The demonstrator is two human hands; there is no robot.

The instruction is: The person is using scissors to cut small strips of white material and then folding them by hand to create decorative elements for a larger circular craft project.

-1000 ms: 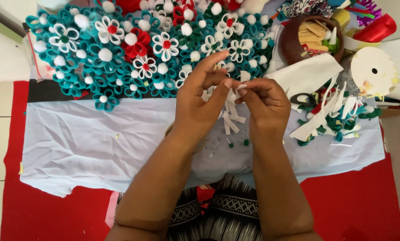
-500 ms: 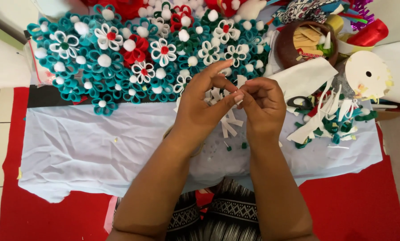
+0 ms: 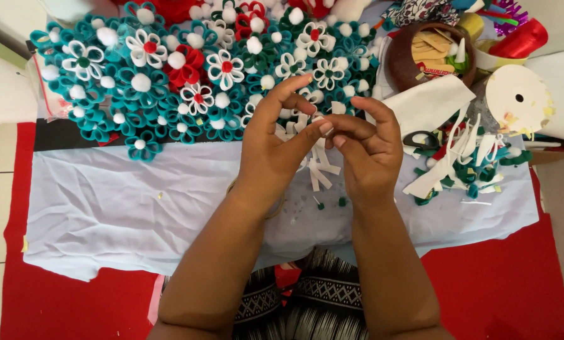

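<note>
Left hand: your left hand [image 3: 272,148] is pressing its thumb against the right fingertips, the other fingers arching up and apart.
Right hand: your right hand [image 3: 367,151] is pinching in toward the left thumb, fingers curled, so the 2 hands are meeting at 1 small point.
Held piece: you are nipping a small white foam strip piece [image 3: 319,119] between both hands; how much of it each hand is gripping I cannot tell, since the fingers are hiding most of it.
Change: compared with 1 second ago, your hands are sitting slightly higher over the cloth and closing tighter at the fingertips, while the piece is staying between them; judging by that, the folding of this piece is going on, not finishing.
Below the hands: loose white foam strips [image 3: 319,173] are lying just under your fingers on the pale blue cloth [image 3: 118,208], with 2 tiny green beads [image 3: 341,201] near them.
Behind: a heap of teal, white and red foam flowers with pompom centres [image 3: 187,69] is spreading beyond your fingertips.
Right side: black-handled scissors [image 3: 420,140] and mixed foam offcuts [image 3: 471,160] are lying near your right hand, below a round white disc [image 3: 518,97] and a brown bowl of cut pieces [image 3: 430,56].
Underneath: a red mat [image 3: 515,283] is showing around the cloth.
</note>
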